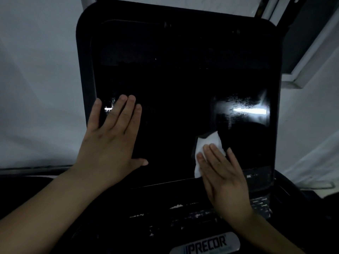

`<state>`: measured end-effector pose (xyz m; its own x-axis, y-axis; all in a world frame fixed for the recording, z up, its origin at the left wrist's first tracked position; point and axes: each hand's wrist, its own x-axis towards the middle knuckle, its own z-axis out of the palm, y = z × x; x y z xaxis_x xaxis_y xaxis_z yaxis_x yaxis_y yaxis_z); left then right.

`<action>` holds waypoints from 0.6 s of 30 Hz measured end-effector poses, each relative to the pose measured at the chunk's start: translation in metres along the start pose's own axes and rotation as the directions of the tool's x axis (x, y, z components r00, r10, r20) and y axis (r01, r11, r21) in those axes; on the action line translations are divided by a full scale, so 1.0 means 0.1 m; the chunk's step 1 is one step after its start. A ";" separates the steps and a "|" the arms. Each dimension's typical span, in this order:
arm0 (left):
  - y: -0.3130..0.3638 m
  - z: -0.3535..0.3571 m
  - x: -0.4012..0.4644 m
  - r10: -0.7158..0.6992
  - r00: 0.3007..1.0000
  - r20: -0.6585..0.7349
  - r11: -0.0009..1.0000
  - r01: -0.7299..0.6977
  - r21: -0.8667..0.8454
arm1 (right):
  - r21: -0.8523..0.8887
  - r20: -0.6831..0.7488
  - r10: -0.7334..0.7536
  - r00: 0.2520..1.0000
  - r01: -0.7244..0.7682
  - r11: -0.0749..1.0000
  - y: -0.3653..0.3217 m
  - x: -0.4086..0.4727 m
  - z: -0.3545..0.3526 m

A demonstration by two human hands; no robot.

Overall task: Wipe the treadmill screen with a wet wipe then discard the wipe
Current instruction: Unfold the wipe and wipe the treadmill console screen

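Note:
The black treadmill screen (179,99) fills the middle of the head view, dark and glossy, with a bright reflection and damp streaks at its right side. My right hand (222,171) lies flat with straight fingers on the lower right of the screen, pressing a white wet wipe (207,142) against the glass. The wipe sticks out above and to the left of the fingertips. My left hand (111,136) rests flat on the screen's lower left, fingers spread and straight, holding nothing.
Below the screen lies the dark console (176,217) with worn keys and a silver Precor badge (205,244). Pale walls stand on both sides, and a white window frame (308,52) runs at the upper right.

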<state>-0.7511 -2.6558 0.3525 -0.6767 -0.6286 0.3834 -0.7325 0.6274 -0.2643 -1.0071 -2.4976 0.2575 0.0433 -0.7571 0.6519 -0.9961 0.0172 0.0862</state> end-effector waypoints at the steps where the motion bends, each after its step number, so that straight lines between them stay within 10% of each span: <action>1: 0.00 0.00 0.00 0.001 1.000 -0.003 1.000 -0.001 -0.001 | -0.011 -0.011 -0.004 1.000 0.004 1.000 0.04 0.11 -0.02; 10: 0.00 -0.02 0.00 -0.005 1.000 0.017 1.000 0.005 0.022 | -0.112 -0.193 -0.001 0.981 -0.022 0.993 0.67 1.58 -0.10; 18: 0.02 -0.01 0.00 -0.013 1.000 0.014 0.999 0.012 0.030 | -0.032 -0.129 0.032 0.991 -0.037 0.999 0.45 0.71 0.00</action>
<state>-0.7528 -2.6540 0.3527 -0.6684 -0.6429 0.3740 -0.7426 0.6056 -0.2860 -1.0487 -2.5502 0.3075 0.0205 -0.6654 0.7462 -0.9941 0.0658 0.0859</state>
